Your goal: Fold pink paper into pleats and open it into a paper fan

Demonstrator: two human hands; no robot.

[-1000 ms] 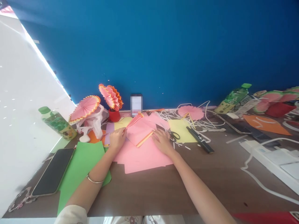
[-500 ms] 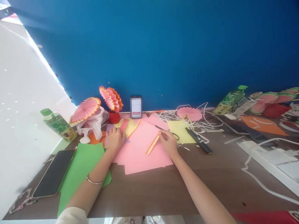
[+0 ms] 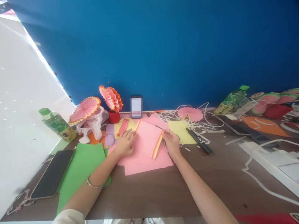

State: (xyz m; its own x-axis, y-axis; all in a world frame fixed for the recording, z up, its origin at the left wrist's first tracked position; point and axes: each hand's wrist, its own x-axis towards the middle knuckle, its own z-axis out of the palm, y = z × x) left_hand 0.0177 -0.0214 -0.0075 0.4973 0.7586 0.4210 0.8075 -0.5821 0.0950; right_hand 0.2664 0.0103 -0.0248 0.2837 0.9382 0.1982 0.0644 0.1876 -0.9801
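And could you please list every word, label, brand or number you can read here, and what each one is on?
No text can be read with certainty.
Left green-capped bottle: printed label, too blurred to read.
Right green-capped bottle: characters on the label, too small and blurred to read.
Upright phone: screen pixelated, unreadable.

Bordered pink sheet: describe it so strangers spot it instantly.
On the brown desk, find the left hand and right hand. Between them is the bordered pink sheet, its orange and yellow edges setting it apart from plain pink paper beneath.
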